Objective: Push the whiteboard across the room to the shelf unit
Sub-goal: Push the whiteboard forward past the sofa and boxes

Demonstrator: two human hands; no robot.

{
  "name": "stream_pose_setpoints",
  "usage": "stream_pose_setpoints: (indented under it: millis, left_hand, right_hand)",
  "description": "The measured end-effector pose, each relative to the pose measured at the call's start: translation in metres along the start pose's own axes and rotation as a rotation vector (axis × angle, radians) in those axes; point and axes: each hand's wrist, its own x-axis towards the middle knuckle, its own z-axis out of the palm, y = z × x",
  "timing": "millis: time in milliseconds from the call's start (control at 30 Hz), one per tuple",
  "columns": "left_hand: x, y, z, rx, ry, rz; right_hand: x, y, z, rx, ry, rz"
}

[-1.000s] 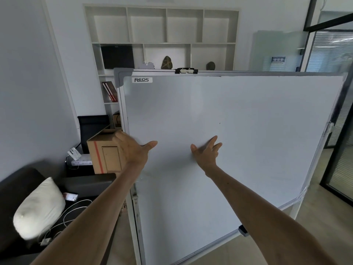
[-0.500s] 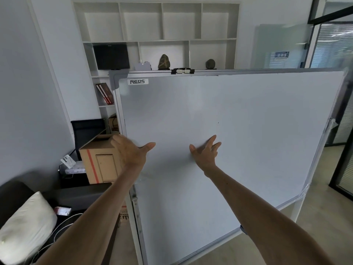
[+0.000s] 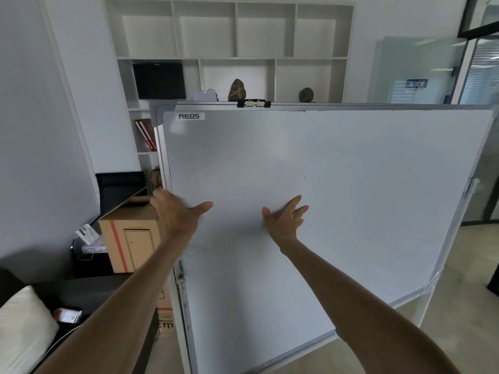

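A large white whiteboard (image 3: 351, 198) in a silver frame, labelled REDS at its top left, stands tilted right in front of me and fills most of the view. My left hand (image 3: 175, 214) grips its left frame edge, fingers behind and thumb on the front. My right hand (image 3: 283, 220) lies flat on the board face with its fingers spread. The white shelf unit (image 3: 235, 58) is set in the wall just behind the board; its lower part is hidden by the board.
A cardboard box (image 3: 129, 238) sits on a dark cabinet at the left, close to the board's left edge. A white pillow (image 3: 24, 327) lies on a black sofa at lower left. Glass partitions (image 3: 480, 76) stand at the right. Stones (image 3: 237, 89) rest on a shelf.
The board and I have moved toward the shelf unit, which looks larger and nearer. The box and pillow have slid left and down. Both hands keep their places on the board.
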Motion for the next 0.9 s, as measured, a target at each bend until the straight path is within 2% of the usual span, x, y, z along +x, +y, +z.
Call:
stream_pose_setpoints:
  millis: [767, 900]
  left_hand:
    - [0.132, -0.017, 0.148, 0.04, -0.005, -0.055]
    - [0.157, -0.02, 0.172, -0.02, -0.004, -0.073]
  right_hand:
    - [0.192, 0.002, 0.062, 0.041, -0.027, -0.008]
    - [0.227, 0.0, 0.077, 0.025, -0.013, -0.007]
